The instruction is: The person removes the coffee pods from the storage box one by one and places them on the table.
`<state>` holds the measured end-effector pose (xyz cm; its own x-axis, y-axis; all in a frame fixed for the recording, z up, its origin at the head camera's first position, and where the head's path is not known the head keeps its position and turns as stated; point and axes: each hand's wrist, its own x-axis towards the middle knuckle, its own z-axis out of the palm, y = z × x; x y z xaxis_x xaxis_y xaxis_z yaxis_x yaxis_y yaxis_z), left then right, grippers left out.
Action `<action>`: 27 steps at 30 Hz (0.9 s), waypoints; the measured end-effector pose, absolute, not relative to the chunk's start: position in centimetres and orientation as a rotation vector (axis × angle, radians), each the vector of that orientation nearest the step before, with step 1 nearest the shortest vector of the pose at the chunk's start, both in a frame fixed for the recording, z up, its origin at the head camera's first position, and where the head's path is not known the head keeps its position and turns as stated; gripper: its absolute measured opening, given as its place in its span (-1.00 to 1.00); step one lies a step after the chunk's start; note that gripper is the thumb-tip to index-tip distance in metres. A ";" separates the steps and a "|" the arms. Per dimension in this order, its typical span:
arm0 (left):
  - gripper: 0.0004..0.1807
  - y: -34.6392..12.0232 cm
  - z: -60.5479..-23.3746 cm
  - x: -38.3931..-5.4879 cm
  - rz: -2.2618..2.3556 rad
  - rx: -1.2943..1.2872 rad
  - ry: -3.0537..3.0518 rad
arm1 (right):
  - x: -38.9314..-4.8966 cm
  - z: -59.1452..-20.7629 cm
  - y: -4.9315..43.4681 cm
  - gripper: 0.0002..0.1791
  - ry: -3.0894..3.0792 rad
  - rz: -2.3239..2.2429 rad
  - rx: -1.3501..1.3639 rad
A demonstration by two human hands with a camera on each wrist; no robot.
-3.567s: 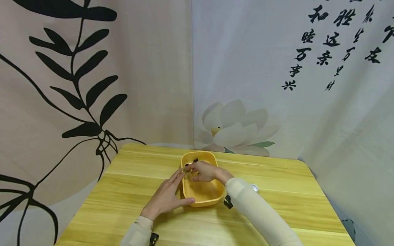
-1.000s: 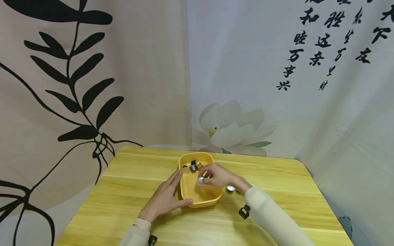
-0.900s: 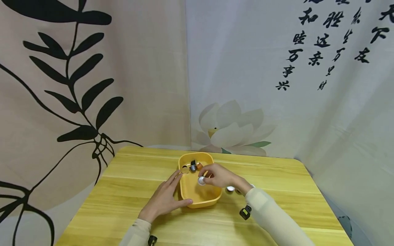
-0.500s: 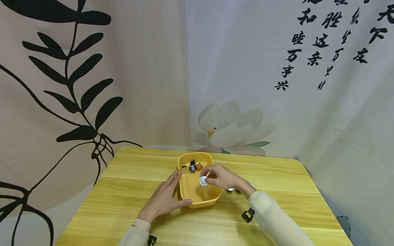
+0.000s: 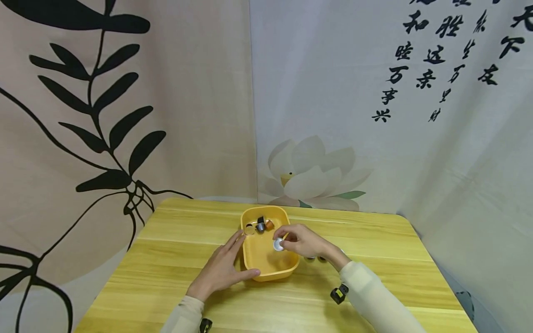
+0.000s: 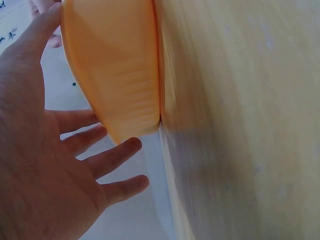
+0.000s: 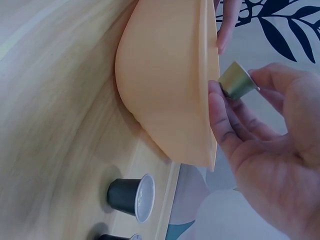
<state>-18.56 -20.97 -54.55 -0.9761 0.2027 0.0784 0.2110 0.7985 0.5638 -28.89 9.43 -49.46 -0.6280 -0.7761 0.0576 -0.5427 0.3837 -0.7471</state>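
Note:
My right hand [image 5: 306,241] pinches a small gold-green coffee capsule [image 7: 236,81] between thumb and fingers, over the right side of a yellow plastic basket [image 5: 270,264]. Its pale round lid faces up toward the head camera. In the right wrist view the hand is right at the basket's rim. My left hand [image 5: 220,272] rests against the basket's left side, fingers straight and spread, thumb at the near rim. Inside, toward the far end, lie a gold capsule [image 5: 249,229], a dark capsule [image 5: 260,225] and an orange capsule [image 5: 269,225].
A dark capsule [image 7: 125,195] stands on the wooden table [image 5: 166,259] right of the basket, with another dark capsule [image 7: 119,237] near it. In the head view the right forearm partly hides them. A printed cloth [image 5: 325,115] hangs behind the table.
Earlier my right hand was down among the capsules at the basket's far left. Now it holds one capsule farther right, having drifted slightly right over the last second. The left hand stays against the basket.

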 end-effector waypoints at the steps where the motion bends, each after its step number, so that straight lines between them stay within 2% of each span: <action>1: 0.40 -21.0 -54.6 -18.6 -0.934 -0.343 -2.965 | -28.9 -49.5 9.5 -0.74 2.341 -1.099 -1.147; 27: 0.41 -20.9 -54.5 -18.7 -0.920 -0.326 -2.983 | -28.5 -49.5 11.5 -0.65 2.265 -1.235 -1.057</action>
<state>-18.65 -20.91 -54.53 -0.9785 0.1964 0.0635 0.1980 0.8066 0.5570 -28.46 11.49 -49.45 -0.6594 -0.7505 0.0442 -0.4438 0.3411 -0.8287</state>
